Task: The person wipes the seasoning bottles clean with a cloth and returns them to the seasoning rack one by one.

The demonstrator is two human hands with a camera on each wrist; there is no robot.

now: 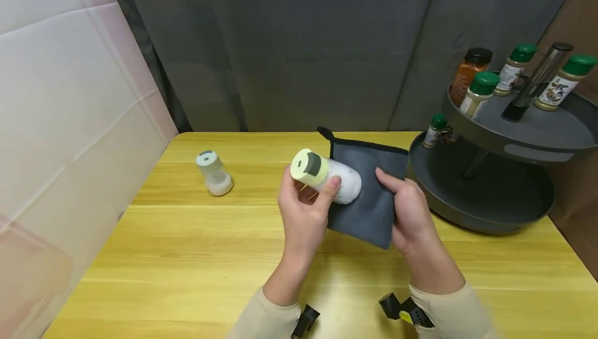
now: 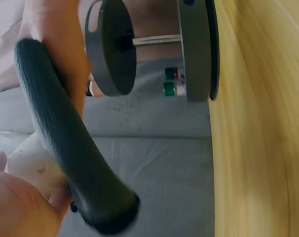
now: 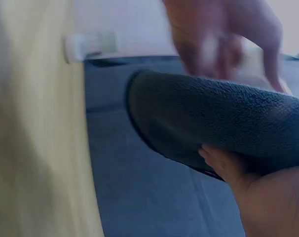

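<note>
My left hand point(image 1: 303, 214) grips a shaker bottle point(image 1: 348, 180) with a pale yellow cap and white contents, tilted with its cap toward the upper left. Behind the bottle's base is a dark grey cloth point(image 1: 369, 219) with black edging and a corner loop. That cloth is held in my right hand point(image 1: 413, 214), its thumb lying on the front and the other fingers behind. In the right wrist view the cloth point(image 3: 213, 108) bends over between the two hands. The left wrist view shows it edge-on as a thick dark strip point(image 2: 75, 138), partly covering the bottle point(image 2: 33, 163).
Left on the wooden table point(image 1: 187, 256) stands a second shaker point(image 1: 217, 175) with a whitish cap. A two-tier dark grey turntable rack point(image 1: 495, 193) occupies the right side. Its upper tier carries several spice jars point(image 1: 558, 87); a small green-capped jar point(image 1: 434, 131) sits below. Grey curtain point(image 1: 289, 58) hangs behind.
</note>
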